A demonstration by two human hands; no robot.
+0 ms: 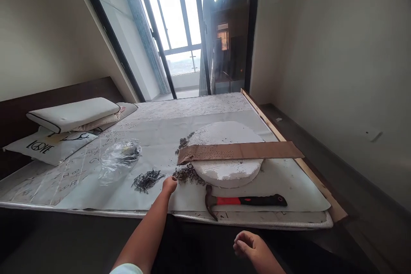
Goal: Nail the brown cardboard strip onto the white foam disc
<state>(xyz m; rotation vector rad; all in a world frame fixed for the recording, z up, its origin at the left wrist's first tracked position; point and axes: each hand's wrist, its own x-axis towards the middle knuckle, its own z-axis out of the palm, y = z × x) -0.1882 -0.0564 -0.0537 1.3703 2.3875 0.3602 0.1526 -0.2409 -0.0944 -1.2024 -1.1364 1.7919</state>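
My left hand [169,185] reaches over the mattress, its fingers curled and their tips hidden. It is beside a heap of gravel [185,174] and just right of a loose pile of dark nails [147,180]. A claw hammer [244,201] with a red and black handle lies to the right of that hand. A round white foam disc [224,171] sits behind the hammer, with a long brown perforated board [237,151] lying across it. My right hand [248,244] hangs lower, off the mattress edge, its fingers loosely curled and holding nothing visible.
A clear plastic bag [120,158] lies left of the nails, and pillows [72,114] sit at the far left against a dark headboard [54,102]. A wooden strip [289,150] runs along the mattress's right edge. Behind stand a glass door and a window.
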